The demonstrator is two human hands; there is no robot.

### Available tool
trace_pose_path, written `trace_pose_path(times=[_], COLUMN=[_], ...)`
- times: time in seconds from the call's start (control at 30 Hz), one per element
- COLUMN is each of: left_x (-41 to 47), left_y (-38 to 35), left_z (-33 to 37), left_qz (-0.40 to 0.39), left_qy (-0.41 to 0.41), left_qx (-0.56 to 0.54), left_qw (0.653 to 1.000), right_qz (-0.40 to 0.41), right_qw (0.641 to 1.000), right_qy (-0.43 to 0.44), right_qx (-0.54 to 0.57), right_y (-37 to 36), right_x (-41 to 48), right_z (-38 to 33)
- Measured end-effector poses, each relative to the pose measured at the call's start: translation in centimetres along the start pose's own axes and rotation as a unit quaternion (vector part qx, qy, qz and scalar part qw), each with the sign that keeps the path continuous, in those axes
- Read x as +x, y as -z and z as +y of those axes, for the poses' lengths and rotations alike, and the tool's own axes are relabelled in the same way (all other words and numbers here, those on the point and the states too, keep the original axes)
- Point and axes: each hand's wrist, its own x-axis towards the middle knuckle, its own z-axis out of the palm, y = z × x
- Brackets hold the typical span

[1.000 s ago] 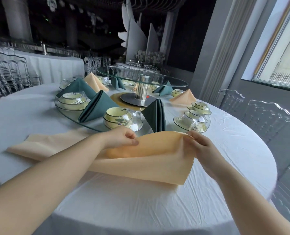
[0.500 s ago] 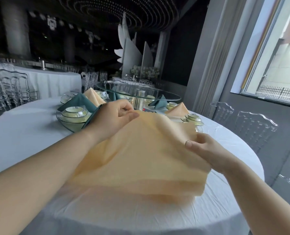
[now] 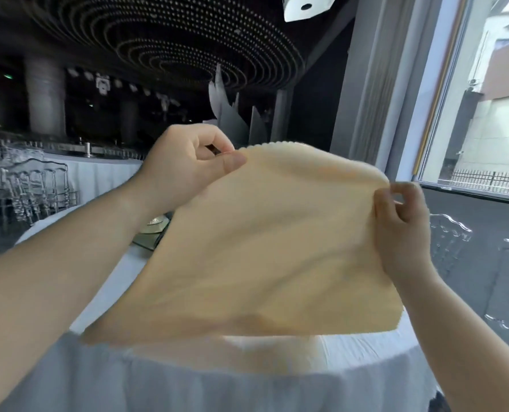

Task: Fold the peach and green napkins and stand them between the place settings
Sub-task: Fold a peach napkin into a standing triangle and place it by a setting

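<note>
A peach napkin (image 3: 265,242) hangs spread out in the air in front of me, above the round table with its white cloth (image 3: 188,382). My left hand (image 3: 185,168) pinches its upper left corner between thumb and curled fingers. My right hand (image 3: 402,227) pinches its upper right corner. The cloth sags between the two hands and its lower edge trails down toward the table. The napkin hides the place settings and the green napkins; only a sliver of a glass dish (image 3: 155,230) shows under my left wrist.
Clear plastic chairs (image 3: 452,239) stand at the right by a large window (image 3: 485,114). Another white-clothed table (image 3: 98,173) with clear chairs (image 3: 27,191) stands at the left. White sail-shaped decor (image 3: 229,120) rises behind the napkin.
Both hands have lifted the peach napkin off the table, up to face height, and spread it wider. The view has tilted upward, so the place settings have dropped out of sight.
</note>
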Motion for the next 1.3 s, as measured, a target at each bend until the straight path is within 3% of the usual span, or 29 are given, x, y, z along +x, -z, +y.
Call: trace_pose_path(times=[0.17, 0.27, 0.33, 0.4, 0.47, 0.6, 0.67, 0.73, 0.83, 0.9, 1.0, 1.13, 1.23, 1.3], left_x=[-2.1, -2.2, -1.6, -1.0, -0.9, -0.5, 0.2, 0.7, 0.4, 0.1, 0.5, 2.2, 3.4, 3.4], left_y=[3.1, 4.2, 4.0, 2.9, 1.3, -1.7, -2.6, -3.0, -3.3, -3.7, -4.7, -5.3, -5.0, -4.7], left_z=[3.2, 3.0, 1.6, -0.9, -3.7, -9.7, -12.8, -15.6, -19.1, -21.6, -24.6, -27.4, -28.0, -28.9], left_qz=[-0.031, -0.022, 0.003, 0.025, 0.017, -0.025, -0.062, -0.166, -0.333, -0.37, -0.306, -0.15, -0.097, -0.089], left_qy=[0.089, 0.116, 0.127, 0.106, 0.117, 0.174, 0.2, 0.249, 0.328, 0.362, 0.398, 0.35, 0.283, 0.238], left_qx=[-0.211, -0.235, -0.155, 0.028, 0.159, 0.268, 0.243, 0.147, -0.012, -0.019, 0.027, 0.225, 0.458, 0.527], left_qw=[0.973, 0.965, 0.98, 0.994, 0.98, 0.947, 0.947, 0.943, 0.884, 0.855, 0.865, 0.897, 0.837, 0.811], right_qz=[-0.125, -0.177, -0.18, -0.176, -0.188, -0.213, -0.211, -0.209, -0.222, -0.238, -0.256, -0.253, -0.25, -0.262], right_qw=[0.991, 0.983, 0.981, 0.97, 0.954, 0.924, 0.917, 0.914, 0.906, 0.898, 0.882, 0.877, 0.871, 0.856], right_qy=[0.013, 0.03, 0.06, 0.085, 0.081, 0.05, 0.052, 0.042, 0.028, 0.026, 0.025, 0.042, 0.058, 0.086], right_qx=[0.041, 0.039, -0.044, -0.148, -0.22, -0.315, -0.335, -0.344, -0.359, -0.369, -0.395, -0.406, -0.42, -0.437], right_y=[0.8, 0.7, -0.3, -1.9, -3.8, -7.4, -9.0, -10.5, -12.6, -14.1, -16.3, -19.4, -22.0, -23.5], right_x=[1.8, 2.5, 3.1, 3.8, 4.3, 5.1, 5.5, 6.2, 7.5, 8.0, 8.6, 9.7, 10.3, 10.4], right_z=[-5.8, -7.4, -6.8, -5.1, -2.2, 4.3, 7.2, 9.6, 13.2, 15.7, 18.6, 20.6, 21.4, 21.7])
